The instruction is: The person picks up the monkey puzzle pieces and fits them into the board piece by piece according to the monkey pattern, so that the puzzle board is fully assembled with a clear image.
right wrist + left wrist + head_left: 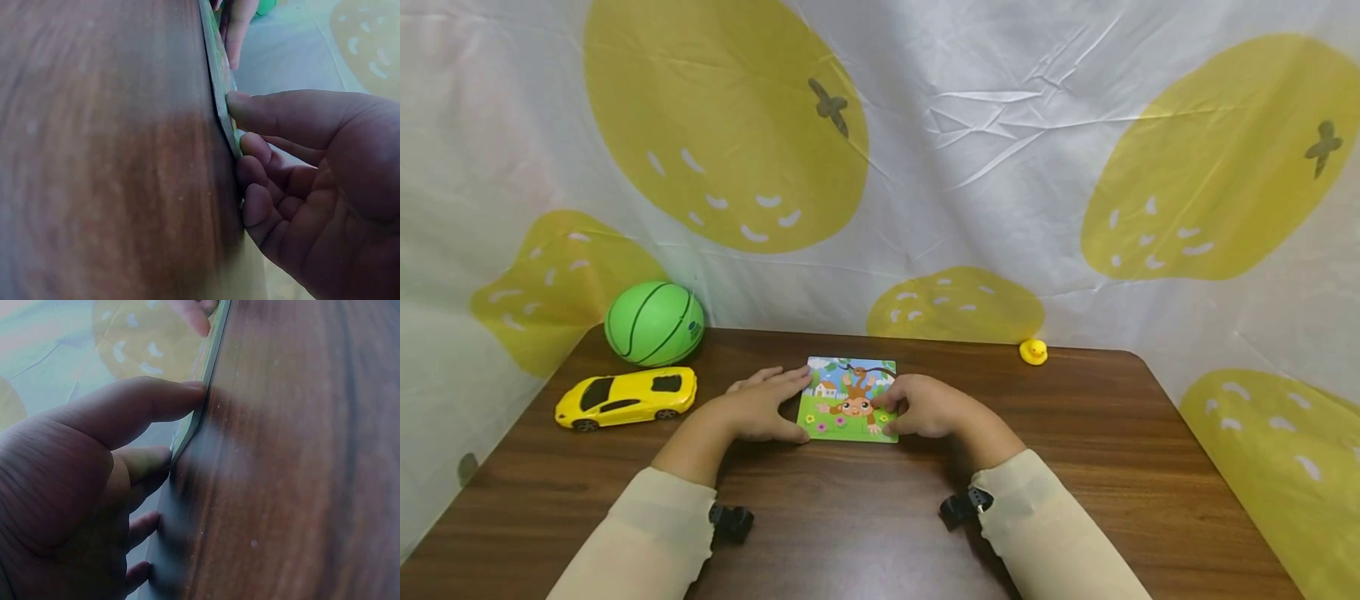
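Observation:
A flat square board (842, 425) with a cartoon monkey picture lies on the table between the two hands. My left hand (765, 406) is at its left side, fingers extended and spread, thumb near the close left corner and a fingertip by the far left corner. On the opposite side, my right hand (929, 406) holds the board's right edge with curled fingers, its index fingertip over the picture. The left wrist view shows the left thumb (169, 400) touching the board's thin edge. In the right wrist view, the right thumb (275, 112) touches the near edge and the other fingers bend beside the corner.
A yellow toy car (628, 397) stands left of the left hand, with a green ball (655, 323) behind it. Near the table's back edge, to the right, sits a small yellow rubber duck (1033, 352). A white curtain (970, 217) with yellow fruit prints borders the brown table (1045, 417).

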Action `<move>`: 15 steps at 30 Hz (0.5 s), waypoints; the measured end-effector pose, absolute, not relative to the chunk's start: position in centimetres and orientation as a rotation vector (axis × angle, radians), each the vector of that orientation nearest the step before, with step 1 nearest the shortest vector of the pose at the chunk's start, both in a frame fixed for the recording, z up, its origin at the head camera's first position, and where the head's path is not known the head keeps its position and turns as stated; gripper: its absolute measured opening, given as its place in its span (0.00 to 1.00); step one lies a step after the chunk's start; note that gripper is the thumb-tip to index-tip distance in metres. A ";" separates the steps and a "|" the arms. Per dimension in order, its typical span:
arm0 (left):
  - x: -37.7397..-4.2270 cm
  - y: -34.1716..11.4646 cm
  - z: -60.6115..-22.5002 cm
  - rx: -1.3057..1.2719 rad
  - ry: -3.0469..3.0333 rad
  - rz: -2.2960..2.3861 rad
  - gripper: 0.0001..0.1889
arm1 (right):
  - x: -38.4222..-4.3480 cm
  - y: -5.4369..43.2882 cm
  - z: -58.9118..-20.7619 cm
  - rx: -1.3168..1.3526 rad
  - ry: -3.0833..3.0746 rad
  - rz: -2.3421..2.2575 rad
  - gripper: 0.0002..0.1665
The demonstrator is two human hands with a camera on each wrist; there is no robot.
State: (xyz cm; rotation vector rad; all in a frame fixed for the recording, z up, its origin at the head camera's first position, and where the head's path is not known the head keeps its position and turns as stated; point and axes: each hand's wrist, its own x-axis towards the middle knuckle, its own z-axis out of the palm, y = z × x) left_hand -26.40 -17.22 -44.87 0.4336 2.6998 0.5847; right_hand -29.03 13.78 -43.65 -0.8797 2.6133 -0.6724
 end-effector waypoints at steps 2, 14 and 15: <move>-26.4 -17.2 -44.9 0.438 2.701 0.580 0.56 | -29.0 13.7 -43.6 -0.875 2.612 -0.670 0.23; -26.0 -17.2 -44.8 0.442 2.711 0.575 0.56 | -29.1 13.7 -43.6 -0.850 2.587 -0.699 0.22; -26.0 -17.2 -44.8 0.442 2.712 0.581 0.56 | -29.1 13.7 -43.6 -0.853 2.587 -0.700 0.23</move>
